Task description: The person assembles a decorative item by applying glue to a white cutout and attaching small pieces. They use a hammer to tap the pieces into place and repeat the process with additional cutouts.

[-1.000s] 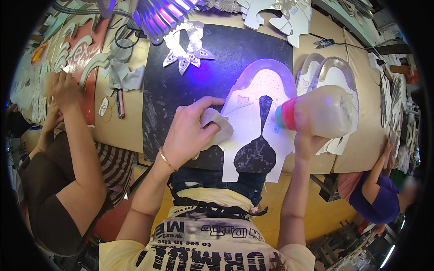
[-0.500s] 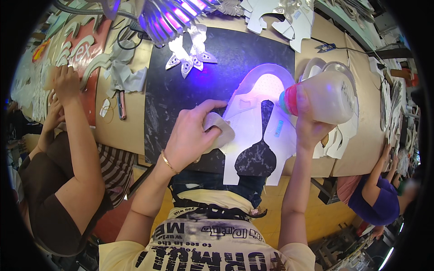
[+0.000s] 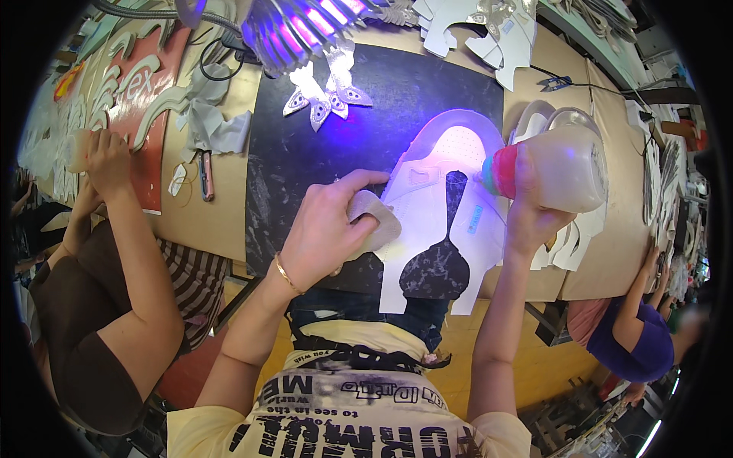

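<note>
A white shoe upper (image 3: 420, 206), cut flat with a rounded toe and two long sides, lies on a black mat (image 3: 282, 160) under violet light. My left hand (image 3: 321, 221) is at its left side, with a small grey-beige fabric piece (image 3: 384, 229) pinched between thumb and fingers. My left index finger reaches out to the upper's left edge. At the other side, my right hand (image 3: 531, 210) grips a translucent squeeze bottle (image 3: 573, 168) with a red and teal neck. The bottle is tipped sideways, its tip by the upper's right edge; whether they touch I cannot tell.
A ribbed lamp (image 3: 305, 27) on a flexible arm hangs over the mat's far side. Silvery cut pieces (image 3: 324, 99) lie beneath it. More uppers (image 3: 561, 126) sit at the right. A co-worker's hand (image 3: 107, 160) works at the left, beyond a pink-handled cutter (image 3: 206, 175).
The view has shifted slightly, so the mat and upper appear a little farther right. Both my hands keep their holds. The co-worker's hand at the left has come lower.
</note>
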A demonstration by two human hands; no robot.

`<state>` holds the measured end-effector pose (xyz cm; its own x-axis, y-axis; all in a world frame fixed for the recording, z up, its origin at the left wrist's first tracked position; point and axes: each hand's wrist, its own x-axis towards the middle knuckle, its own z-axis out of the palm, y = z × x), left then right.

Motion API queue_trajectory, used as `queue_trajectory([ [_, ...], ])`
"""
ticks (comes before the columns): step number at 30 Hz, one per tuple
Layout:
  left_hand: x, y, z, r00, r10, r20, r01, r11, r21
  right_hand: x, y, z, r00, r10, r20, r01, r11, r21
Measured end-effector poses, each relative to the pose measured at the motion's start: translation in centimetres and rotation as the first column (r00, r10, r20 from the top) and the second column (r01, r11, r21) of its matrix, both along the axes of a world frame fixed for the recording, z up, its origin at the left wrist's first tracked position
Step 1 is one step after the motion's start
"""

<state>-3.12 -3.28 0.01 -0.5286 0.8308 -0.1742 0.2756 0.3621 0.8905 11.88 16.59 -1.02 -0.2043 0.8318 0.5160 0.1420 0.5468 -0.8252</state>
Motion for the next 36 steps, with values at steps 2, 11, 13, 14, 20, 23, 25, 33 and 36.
queue_trajectory([
  [2, 0.0, 0.0, 0.1, 1.0, -0.006, -0.014, 0.006, 1.0, 0.008, -0.3, -0.2, -0.1, 0.998, -0.029, -0.058, 0.028, 0.999, -0.033],
  [11, -0.1, 0.2, 0.6, 1.0, -0.011, 0.018, 0.012, 0.998, -0.065, -1.6, -0.4, 0.0, 0.993, 0.116, 0.017, -0.117, 0.993, 0.036],
  [13, -0.1, 0.1, 0.6, 0.999, -0.008, 0.034, 0.011, 0.997, -0.074, -2.0, -0.6, 0.0, 0.991, 0.135, 0.011, -0.136, 0.99, 0.026],
  [14, -0.1, 0.1, 0.6, 0.999, -0.007, 0.048, 0.011, 0.997, -0.082, -2.3, -0.7, 0.0, 0.991, 0.135, 0.005, -0.135, 0.991, 0.019],
  [20, -0.2, 0.1, 0.7, 0.999, -0.012, 0.038, 0.015, 0.996, -0.083, -3.1, -1.7, 0.4, 0.978, 0.204, 0.045, -0.205, 0.979, 0.019],
  [23, -0.1, 0.1, 0.5, 1.0, -0.014, 0.014, 0.015, 0.999, -0.04, -3.3, -2.1, 0.6, 0.971, 0.241, -0.001, -0.241, 0.97, 0.016],
  [25, -0.1, 0.0, 0.3, 1.0, -0.016, 0.002, 0.017, 0.998, -0.053, -3.4, -2.2, 0.8, 0.97, 0.243, 0.016, -0.243, 0.97, 0.004],
  [33, -0.3, -1.5, 0.5, 1.0, 0.027, -0.004, -0.027, 0.999, -0.028, 4.4, 1.1, 3.5, 0.949, 0.302, 0.089, -0.197, 0.789, -0.583],
  [36, -1.2, -3.6, 1.2, 0.996, 0.088, -0.012, -0.088, 0.993, -0.076, 11.4, 3.6, 4.5, 0.944, 0.076, 0.322, 0.118, 0.833, -0.54],
])
